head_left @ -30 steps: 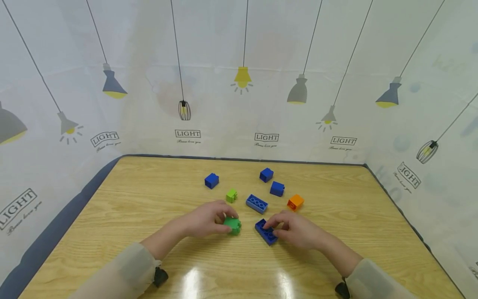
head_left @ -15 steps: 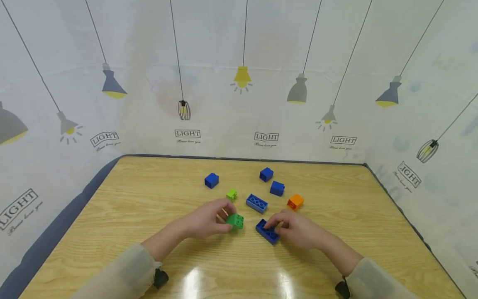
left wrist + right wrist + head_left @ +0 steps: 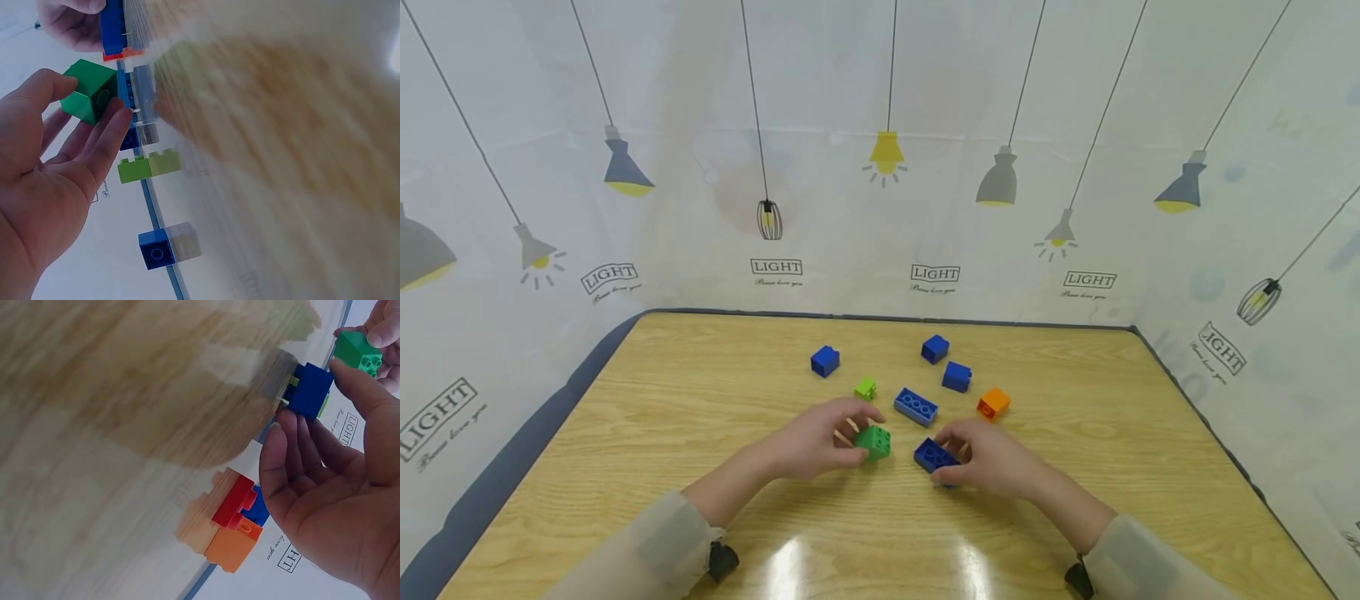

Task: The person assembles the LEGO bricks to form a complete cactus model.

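My left hand point(image 3: 815, 442) pinches a green toy building brick point(image 3: 873, 443) between thumb and fingers. The brick's studs face right in the head view. In the left wrist view the thumb lies on the upper side of the brick point(image 3: 90, 94) and the fingertips reach behind it. A short way to the right, my right hand point(image 3: 988, 462) grips a long dark blue brick point(image 3: 934, 455), hollow side up, by its right end. The right wrist view has the thumb at one side of this blue brick point(image 3: 310, 390) and the fingers at the other, its studs toward the table.
Beyond the hands lie a lighter blue long brick point(image 3: 916, 407), a small lime brick point(image 3: 865, 389) and an orange brick point(image 3: 994, 403). Farther back are blue bricks point(image 3: 957, 377). A red brick point(image 3: 234, 501) shows beside the orange one in the right wrist view.
My left hand has tipped the green brick so its studs turn toward the camera and shifted it slightly right. My right thumb has moved to the near side of the dark blue brick.
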Motion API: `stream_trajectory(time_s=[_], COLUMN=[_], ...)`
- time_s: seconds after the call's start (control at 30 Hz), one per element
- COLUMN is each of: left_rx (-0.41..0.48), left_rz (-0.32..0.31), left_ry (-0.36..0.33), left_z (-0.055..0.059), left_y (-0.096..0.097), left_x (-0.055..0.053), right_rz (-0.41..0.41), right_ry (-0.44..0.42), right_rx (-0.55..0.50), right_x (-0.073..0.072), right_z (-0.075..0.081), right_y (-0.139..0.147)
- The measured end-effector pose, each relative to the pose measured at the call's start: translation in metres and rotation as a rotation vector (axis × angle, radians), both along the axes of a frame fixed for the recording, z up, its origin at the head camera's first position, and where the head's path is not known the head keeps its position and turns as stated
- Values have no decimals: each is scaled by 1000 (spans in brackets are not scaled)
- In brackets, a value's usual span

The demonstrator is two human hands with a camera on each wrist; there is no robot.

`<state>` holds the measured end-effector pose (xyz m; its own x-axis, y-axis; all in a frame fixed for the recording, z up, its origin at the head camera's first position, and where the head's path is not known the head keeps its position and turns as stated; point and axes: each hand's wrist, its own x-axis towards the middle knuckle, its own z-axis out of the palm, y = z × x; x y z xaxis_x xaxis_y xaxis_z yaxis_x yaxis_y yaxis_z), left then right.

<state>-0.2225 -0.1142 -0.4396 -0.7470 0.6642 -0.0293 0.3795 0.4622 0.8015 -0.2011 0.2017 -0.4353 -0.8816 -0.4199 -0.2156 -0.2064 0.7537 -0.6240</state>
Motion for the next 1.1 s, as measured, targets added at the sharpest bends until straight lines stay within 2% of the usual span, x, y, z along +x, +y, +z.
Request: stream_trajectory(time_s=[0.2, 0.5, 0.67, 0.83, 0.93, 1.1], left_rx=[25, 56, 71, 70, 69, 101], left_rz=[4, 42, 49, 58, 68, 89], left_ry=[1, -14, 2, 21, 10, -33], left_z=[0, 4, 6, 6, 6, 6], left_y=[1, 1, 2, 2, 3, 4], left_x=[0, 3, 5, 5, 6, 7], right_rz=[-43, -75, -74, -61, -59, -43], right_ry=[15, 62, 54, 51, 46, -19], right_rx=[13, -155, -227, -227, -228, -318], right_x=[3, 4, 4, 5, 5, 5], right_z=[3, 11, 14, 14, 14, 16], right_y=[0, 8, 11, 13, 14, 14])
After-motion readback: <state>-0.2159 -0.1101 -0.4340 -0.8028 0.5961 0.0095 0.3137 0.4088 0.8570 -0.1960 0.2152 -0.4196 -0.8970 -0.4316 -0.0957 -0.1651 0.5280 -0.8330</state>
